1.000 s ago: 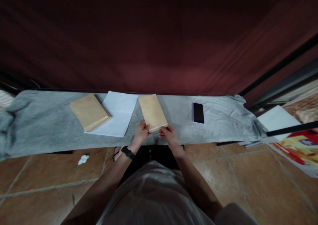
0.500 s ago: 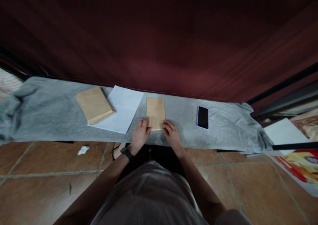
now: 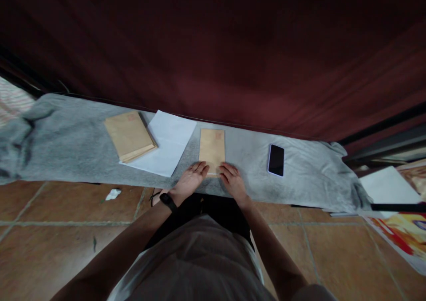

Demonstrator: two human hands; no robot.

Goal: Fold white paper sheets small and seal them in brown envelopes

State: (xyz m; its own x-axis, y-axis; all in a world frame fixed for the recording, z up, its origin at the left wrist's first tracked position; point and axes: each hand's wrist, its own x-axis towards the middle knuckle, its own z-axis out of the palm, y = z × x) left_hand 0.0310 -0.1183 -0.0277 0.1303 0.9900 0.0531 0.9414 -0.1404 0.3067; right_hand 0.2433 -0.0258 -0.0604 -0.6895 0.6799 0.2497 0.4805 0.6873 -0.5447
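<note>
A brown paper envelope (image 3: 212,146) lies flat in front of me, a small reddish print near its far right corner. A narrow white strip shows across its near end, between my hands; I cannot tell whether it is paper inside or part of the flap. My left hand (image 3: 193,177), a dark band on its wrist, has its fingers closed over the near left corner. Over the near right corner, my right hand (image 3: 233,181) holds the envelope with its fingers bent. Both thumbs are partly hidden.
Left of the envelope, white paper sheets (image 3: 171,143) lie partly under a stack of brown envelopes (image 3: 129,134). A phone (image 3: 276,160) rests to the right. Grey cloth (image 3: 246,154) covers the narrow surface, with a dark red curtain (image 3: 213,61) behind it.
My left fingers have slid inward over the envelope's near corner and lie flatter. My right fingers have also settled onto their corner. The whole view has shifted slightly; the envelope stays between my hands.
</note>
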